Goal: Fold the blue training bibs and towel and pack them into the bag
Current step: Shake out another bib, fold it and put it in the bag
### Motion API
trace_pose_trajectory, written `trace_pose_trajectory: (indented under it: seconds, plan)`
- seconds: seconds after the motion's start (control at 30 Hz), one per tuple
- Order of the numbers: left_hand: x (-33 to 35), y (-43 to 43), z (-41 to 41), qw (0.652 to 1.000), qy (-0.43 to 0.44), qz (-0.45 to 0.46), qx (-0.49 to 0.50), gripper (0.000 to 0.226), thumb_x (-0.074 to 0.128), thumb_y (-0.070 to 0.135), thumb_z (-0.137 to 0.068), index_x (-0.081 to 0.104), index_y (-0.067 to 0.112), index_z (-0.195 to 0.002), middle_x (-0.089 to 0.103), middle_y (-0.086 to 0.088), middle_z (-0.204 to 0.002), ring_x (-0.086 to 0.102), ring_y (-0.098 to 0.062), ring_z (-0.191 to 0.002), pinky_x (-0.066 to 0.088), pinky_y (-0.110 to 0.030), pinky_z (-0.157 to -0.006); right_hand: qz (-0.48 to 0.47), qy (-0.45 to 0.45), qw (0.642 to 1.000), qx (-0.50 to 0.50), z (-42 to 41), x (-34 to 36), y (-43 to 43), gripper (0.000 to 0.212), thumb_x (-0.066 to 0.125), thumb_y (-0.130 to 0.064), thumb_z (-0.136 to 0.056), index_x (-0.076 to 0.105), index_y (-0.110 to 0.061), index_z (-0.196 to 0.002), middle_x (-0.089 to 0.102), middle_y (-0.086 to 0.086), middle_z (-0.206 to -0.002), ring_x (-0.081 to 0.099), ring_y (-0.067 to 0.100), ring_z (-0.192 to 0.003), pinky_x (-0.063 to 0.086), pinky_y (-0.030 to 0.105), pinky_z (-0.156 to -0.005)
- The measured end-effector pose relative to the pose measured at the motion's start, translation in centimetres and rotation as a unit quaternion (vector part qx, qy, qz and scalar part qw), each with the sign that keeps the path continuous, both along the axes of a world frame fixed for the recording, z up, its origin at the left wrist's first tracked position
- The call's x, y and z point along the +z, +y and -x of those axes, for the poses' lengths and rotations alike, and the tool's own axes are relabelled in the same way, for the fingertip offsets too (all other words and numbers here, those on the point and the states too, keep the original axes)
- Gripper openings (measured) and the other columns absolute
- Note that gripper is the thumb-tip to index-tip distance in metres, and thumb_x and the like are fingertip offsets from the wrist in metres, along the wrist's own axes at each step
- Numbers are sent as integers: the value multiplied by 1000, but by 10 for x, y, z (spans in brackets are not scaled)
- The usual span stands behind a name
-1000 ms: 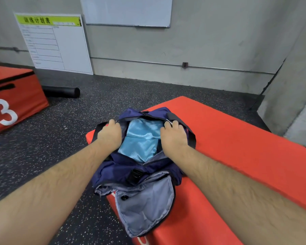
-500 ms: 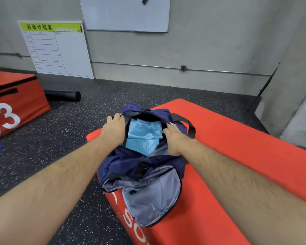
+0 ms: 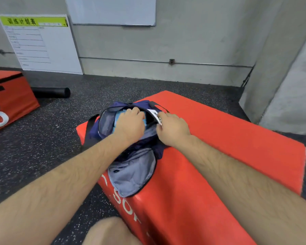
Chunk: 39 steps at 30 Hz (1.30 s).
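Now, navy bag (image 3: 141, 104) sits centre frame on red padded box (image 3: 219, 138), mouth open, grey-lined flap (image 3: 132, 174) spilling toward lower edge. Left grip (image 3: 129, 125) down in mouth, on top of light blue cloth (image 3: 118, 115); fingertips buried, closure can't be told. Right grip (image 3: 173, 129) curled, pinching bag rim beside white label (image 3: 155, 114).

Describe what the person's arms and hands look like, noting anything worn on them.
The left forearm and right forearm are bare and hairy; no sleeve reaches into view. The left hand and right hand wear no gloves, and no watch, band or ring shows.
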<state>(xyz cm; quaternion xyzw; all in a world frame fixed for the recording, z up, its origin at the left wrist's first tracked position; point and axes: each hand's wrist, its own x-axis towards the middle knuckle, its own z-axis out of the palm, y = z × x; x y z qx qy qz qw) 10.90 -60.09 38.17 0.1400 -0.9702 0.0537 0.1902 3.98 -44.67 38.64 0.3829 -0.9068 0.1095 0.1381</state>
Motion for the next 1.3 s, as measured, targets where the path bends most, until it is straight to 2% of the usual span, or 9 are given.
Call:
trace_pose_trajectory:
  seconds: [0.1,0.17,0.4,0.6,0.8,0.9,1.1,1.3]
  plan:
    - [8,63,10,997,23,-23,-63,21,50,25,-95,63,13,-105,63,-12,-108,59,-35,-101,43,-45,-78,6,13,1000,-26,-10,6,55,33,46,-30,-96,49,-15,-126,62,9,-121,57,33,-114,44,41,-86]
    - [8,106,20,993,27,-22,-110,21,49,27,-95,63,15,-106,63,-10,-106,60,-34,-101,45,-44,-78,-4,23,998,-60,-10,6,100,35,46,-29,-96,49,-15,-128,63,9,-121,58,33,-114,45,41,-86]
    - [-1,280,77,967,4,-23,-255,28,48,31,-96,61,19,-118,62,-7,-116,58,-30,-111,45,-42,-89,-41,29,979,-199,6,-2,278,36,45,-28,-97,50,-17,-130,62,7,-124,57,31,-115,43,41,-87]
    - [-22,437,111,935,-32,-13,-353,29,47,32,-97,59,18,-120,59,-7,-119,56,-30,-114,42,-41,-90,-59,5,957,-283,6,-33,430,35,44,-27,-96,51,-17,-129,63,7,-119,58,34,-110,45,42,-85]
    - [-104,561,111,892,-114,-12,-436,25,45,31,-97,58,20,-116,59,-5,-117,56,-29,-113,42,-41,-88,-63,-78,933,-345,-13,-122,551,29,43,-27,-96,51,-18,-123,63,6,-112,59,34,-105,44,40,-75]
    - [-158,602,104,871,-166,-3,-462,28,44,32,-100,56,21,-122,57,-4,-122,54,-27,-116,40,-40,-92,-61,-149,917,-364,-25,-180,593,31,43,-28,-96,50,-20,-126,63,5,-116,58,32,-108,46,41,-81]
    - [-265,648,93,824,-267,46,-498,31,42,30,-100,57,21,-125,59,-5,-124,55,-27,-117,41,-39,-93,-46,-283,865,-413,-50,-289,640,39,45,-29,-97,49,-24,-136,60,5,-131,56,31,-119,47,42,-91]
    - [-333,662,92,797,-352,42,-489,28,44,21,-98,57,17,-123,56,-8,-124,53,-29,-117,40,-40,-94,-49,-349,827,-439,-57,-382,654,34,46,-26,-96,55,-20,-128,61,7,-127,57,32,-116,49,42,-91]
